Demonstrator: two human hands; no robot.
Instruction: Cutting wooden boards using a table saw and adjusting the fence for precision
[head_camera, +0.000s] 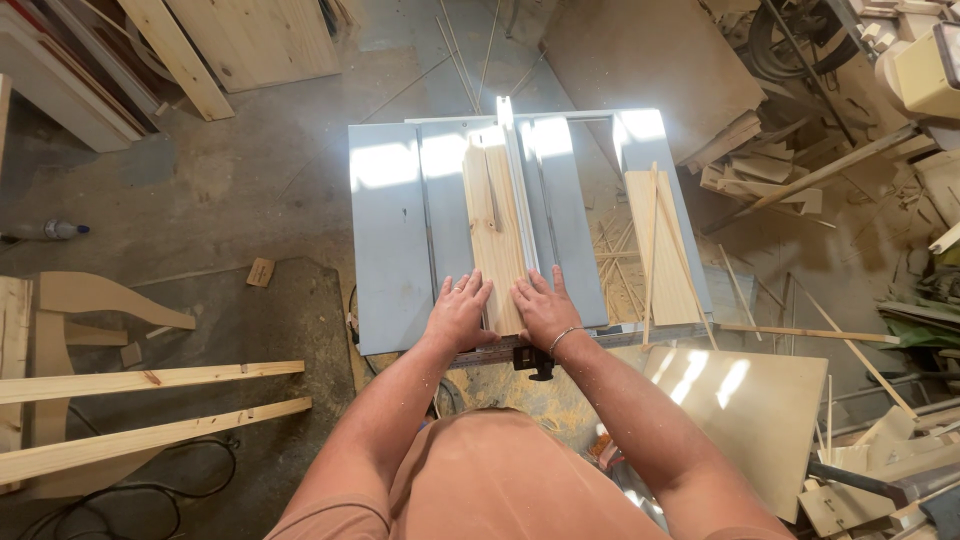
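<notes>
A pale wooden board lies lengthwise on the grey table saw, set against the long metal fence on its right. My left hand presses flat on the board's near left corner, fingers spread. On the near right end rests my right hand, flat beside the fence, with a thin bracelet on the wrist. Neither hand grips anything. The blade slot shows as a dark line in the board's far half.
Another board with thin strips rests on the saw's right wing. Two long battens lie at left, with curved cut-outs behind them. A light panel sits at lower right. Offcut piles fill the right side. A bottle lies far left.
</notes>
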